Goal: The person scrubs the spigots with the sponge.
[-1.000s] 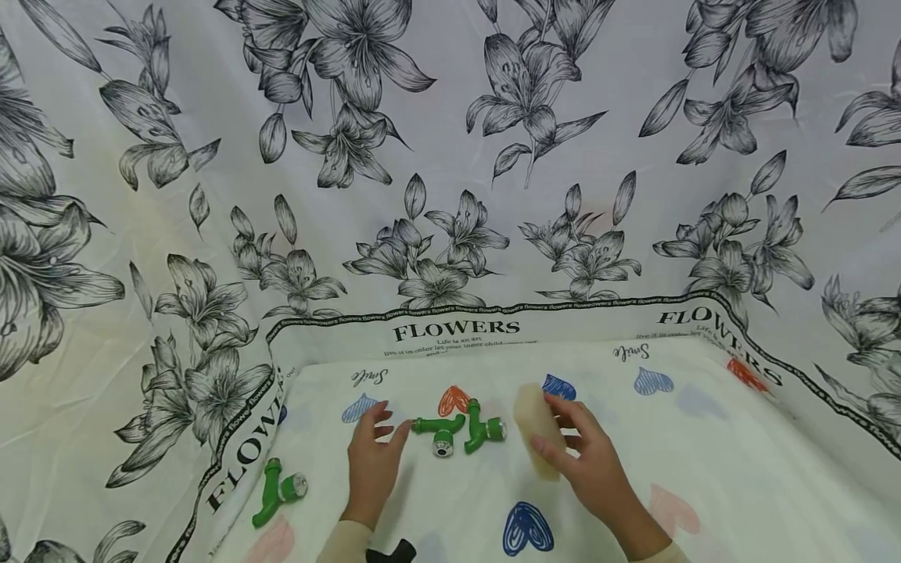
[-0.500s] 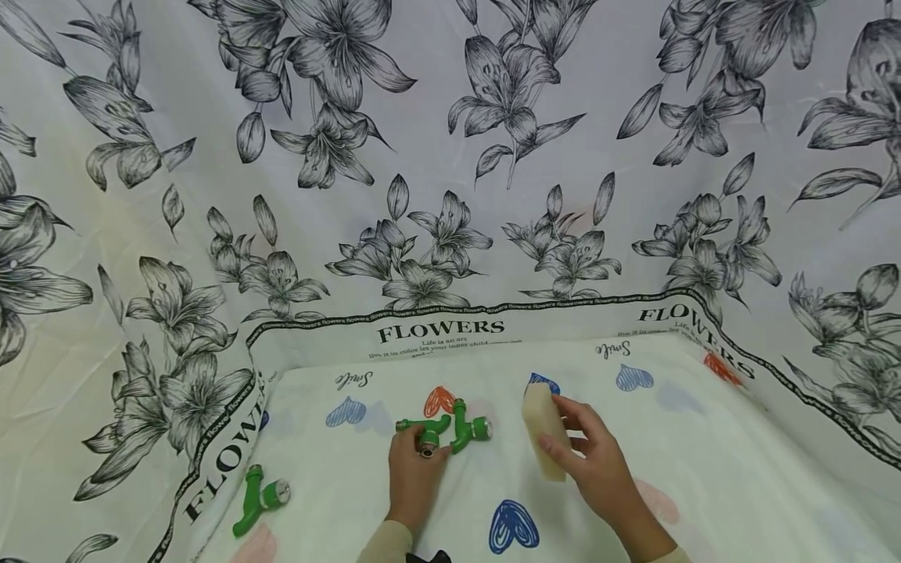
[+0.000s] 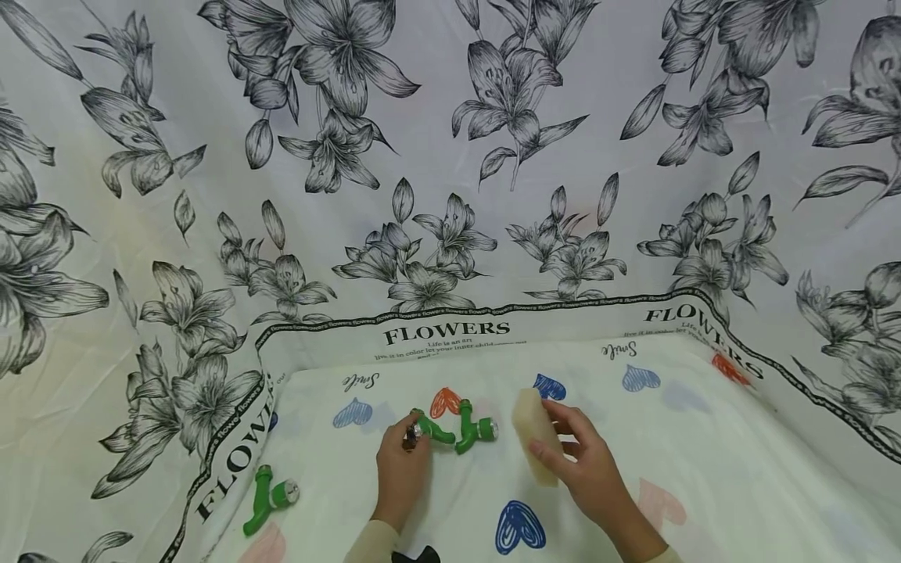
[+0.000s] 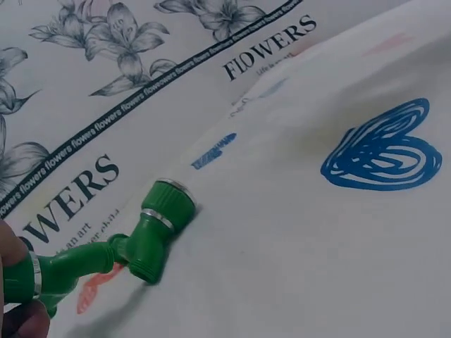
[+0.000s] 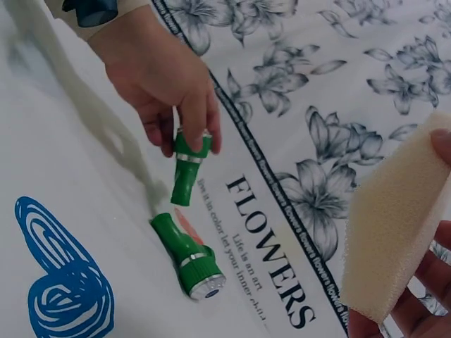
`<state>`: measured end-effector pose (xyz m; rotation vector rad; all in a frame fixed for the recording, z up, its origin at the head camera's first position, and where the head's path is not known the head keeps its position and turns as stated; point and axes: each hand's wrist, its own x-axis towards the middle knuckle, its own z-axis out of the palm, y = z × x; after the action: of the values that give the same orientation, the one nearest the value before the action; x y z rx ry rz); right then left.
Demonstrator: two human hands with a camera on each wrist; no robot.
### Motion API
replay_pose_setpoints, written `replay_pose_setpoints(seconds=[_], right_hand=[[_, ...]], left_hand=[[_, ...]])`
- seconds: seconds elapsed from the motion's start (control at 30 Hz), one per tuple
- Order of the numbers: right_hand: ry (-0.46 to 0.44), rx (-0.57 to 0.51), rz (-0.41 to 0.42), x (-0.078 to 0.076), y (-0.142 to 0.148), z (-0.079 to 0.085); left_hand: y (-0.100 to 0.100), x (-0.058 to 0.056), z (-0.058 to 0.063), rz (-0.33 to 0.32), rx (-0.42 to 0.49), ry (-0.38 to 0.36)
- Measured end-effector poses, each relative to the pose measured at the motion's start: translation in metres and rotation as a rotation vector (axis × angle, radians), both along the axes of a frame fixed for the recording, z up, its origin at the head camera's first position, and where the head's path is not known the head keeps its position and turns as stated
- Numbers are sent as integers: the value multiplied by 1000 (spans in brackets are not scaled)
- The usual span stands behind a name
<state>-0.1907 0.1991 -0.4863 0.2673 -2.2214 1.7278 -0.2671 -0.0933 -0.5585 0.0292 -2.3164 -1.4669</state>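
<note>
In the head view my left hand (image 3: 403, 477) pinches a green plastic tap (image 3: 438, 432) by its silver-ringed knob end. The same tap (image 5: 184, 179) hangs from my fingertips in the right wrist view, its spout angled down. Just right of it a second green tap (image 3: 470, 428) lies on the cloth. My right hand (image 3: 591, 469) grips a cream-coloured sponge block (image 3: 536, 438) between thumb and fingers, with the block raised at a tilt above the cloth. A third green tap (image 3: 263, 500) lies apart at the left edge.
A white cloth printed with hearts (image 3: 519, 528) covers the surface. Behind it and at both sides stand hanging curtains (image 3: 450, 164) with black lily drawings. A dark band (image 5: 88, 10) sits at my left wrist.
My left hand moved right to the middle-left tap, took hold of it, and has turned it so the knob points left. My right hand keeps the sponge in nearly the same place.
</note>
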Motion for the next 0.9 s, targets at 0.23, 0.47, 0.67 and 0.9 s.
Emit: replay_pose_setpoints(seconds=[0.23, 0.47, 0.67, 0.9], right_hand=[[-23, -12, 57, -1, -20, 3], [-40, -8, 130, 1, -45, 12], [-51, -14, 162, 6, -58, 14], [-78, -18, 165, 7, -60, 12]], left_hand=[[-10, 17, 40, -213, 132, 37], [-2, 39, 81, -412, 303, 49], [12, 54, 100, -521, 352, 80], [15, 61, 106, -523, 321, 89]])
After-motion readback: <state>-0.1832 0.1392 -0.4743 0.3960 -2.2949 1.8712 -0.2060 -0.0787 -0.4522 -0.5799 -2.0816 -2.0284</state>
